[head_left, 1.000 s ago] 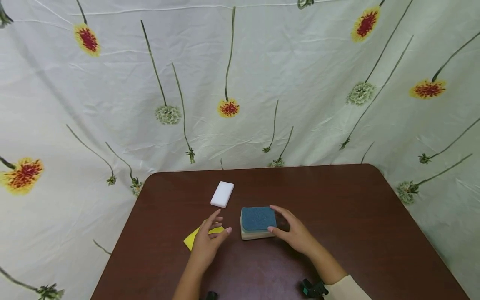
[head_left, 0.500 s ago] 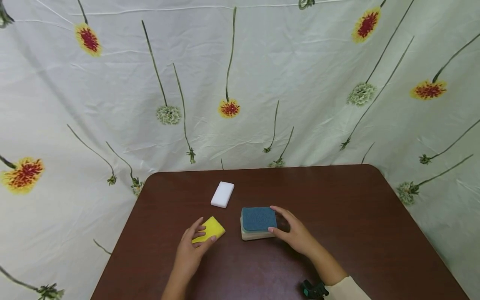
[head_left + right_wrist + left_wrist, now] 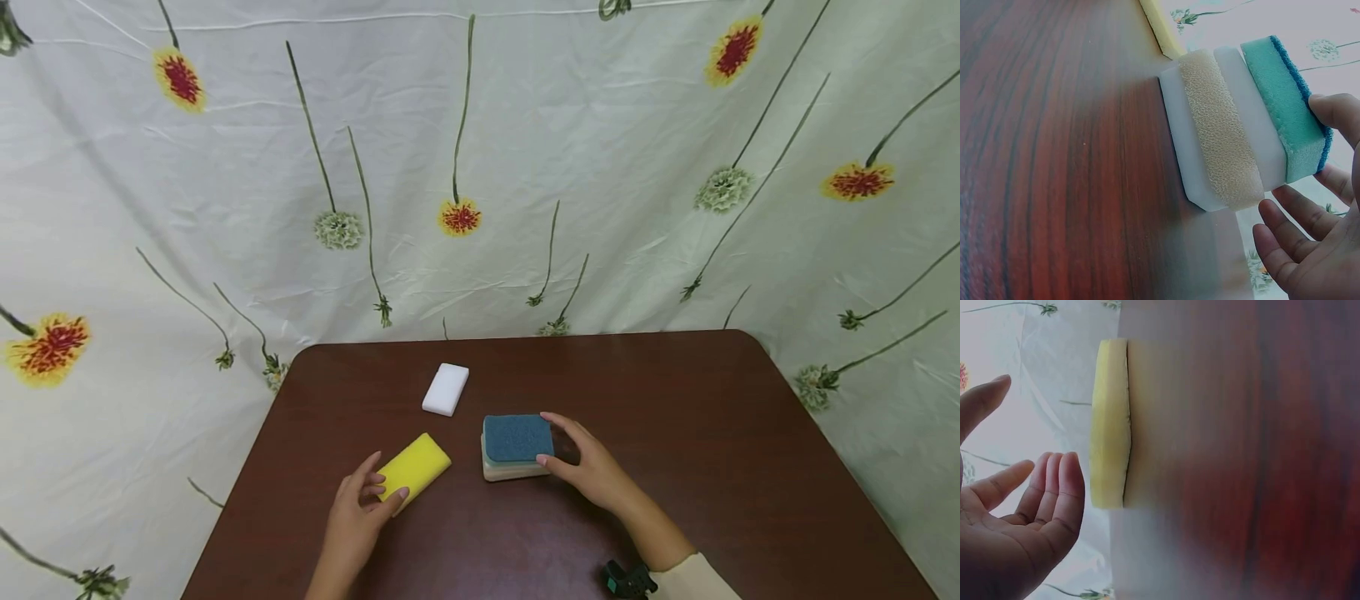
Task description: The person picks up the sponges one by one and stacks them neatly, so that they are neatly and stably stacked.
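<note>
A yellow sponge lies flat on the table. My left hand is at its near left end, fingers loosely bent, holding nothing. In the left wrist view the hand stands apart from the sponge. To the right is a stack of flat layers: a white block at the bottom, a beige sponge, another white block, and a green sponge with a blue scouring face on top. My right hand holds this top sponge's right end between thumb and index finger.
Behind the yellow sponge lies a separate white block. The brown table ends at a rounded back edge, with a white flower-printed cloth behind it. A dark strapped device sits at the right wrist.
My left hand has drawn back left and toward me, uncovering more of the yellow sponge, which stays in place. The right hand and stack look unmoved.
</note>
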Demonstrator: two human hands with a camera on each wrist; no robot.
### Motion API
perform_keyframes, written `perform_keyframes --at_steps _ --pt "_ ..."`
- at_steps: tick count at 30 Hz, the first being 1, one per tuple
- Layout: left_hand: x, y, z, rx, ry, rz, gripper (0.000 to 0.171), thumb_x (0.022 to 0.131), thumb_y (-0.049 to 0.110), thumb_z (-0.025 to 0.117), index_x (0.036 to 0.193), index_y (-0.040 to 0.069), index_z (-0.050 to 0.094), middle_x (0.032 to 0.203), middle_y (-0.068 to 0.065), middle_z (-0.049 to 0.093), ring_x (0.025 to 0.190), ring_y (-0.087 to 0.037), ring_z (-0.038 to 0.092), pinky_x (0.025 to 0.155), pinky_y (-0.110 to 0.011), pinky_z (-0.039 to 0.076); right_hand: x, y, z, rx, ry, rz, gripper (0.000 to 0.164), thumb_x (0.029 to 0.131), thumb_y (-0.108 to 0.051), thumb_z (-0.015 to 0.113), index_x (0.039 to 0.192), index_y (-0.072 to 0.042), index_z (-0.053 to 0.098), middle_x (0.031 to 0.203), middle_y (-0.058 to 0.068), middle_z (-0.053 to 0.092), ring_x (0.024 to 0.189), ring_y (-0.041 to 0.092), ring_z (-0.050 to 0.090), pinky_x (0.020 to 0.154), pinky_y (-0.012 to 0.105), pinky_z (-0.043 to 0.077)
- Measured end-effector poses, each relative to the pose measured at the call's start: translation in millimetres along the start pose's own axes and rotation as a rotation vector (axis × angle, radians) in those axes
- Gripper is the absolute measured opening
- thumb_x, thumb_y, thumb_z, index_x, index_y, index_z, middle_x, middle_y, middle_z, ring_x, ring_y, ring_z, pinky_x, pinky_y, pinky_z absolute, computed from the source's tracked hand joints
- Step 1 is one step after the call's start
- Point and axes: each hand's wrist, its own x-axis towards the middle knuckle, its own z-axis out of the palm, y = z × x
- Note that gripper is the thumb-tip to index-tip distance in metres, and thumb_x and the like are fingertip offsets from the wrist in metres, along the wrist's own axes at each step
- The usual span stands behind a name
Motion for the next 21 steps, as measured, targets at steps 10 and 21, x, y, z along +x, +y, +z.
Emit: perform_keyframes --at_steps 10,21 --pt "0.3 -9.8 -7.7 0.070 -0.039 -0.084 0.086 0.085 0.036 0.082 0.154 0.012 0.039 0.107 -0.009 0.051 0.091 -0.016 0.050 0.069 -0.022 0.045 1 1 0 0.010 -0.004 -0.002 0.067 0.092 -0.045 0.072 0.151 -0.040 0.040 0.160 0.000 0.040 0.147 0.029 0.041 0.114 0.055 0.040" --pt "4.8 -21.2 -6.3 0.134 -0.098 -0.081 0.096 0.076 0.032 0.089 0.152 0.004 0.039 0.097 -0.009 0.050 0.085 -0.019 0.047 0.070 -0.028 0.040 2 3 1 0.000 0.003 -0.004 0.067 0.092 -0.045 0.072 0.151 -0.040 0.041 0.159 0.000 0.041 0.146 0.028 0.042 0.113 0.054 0.041"
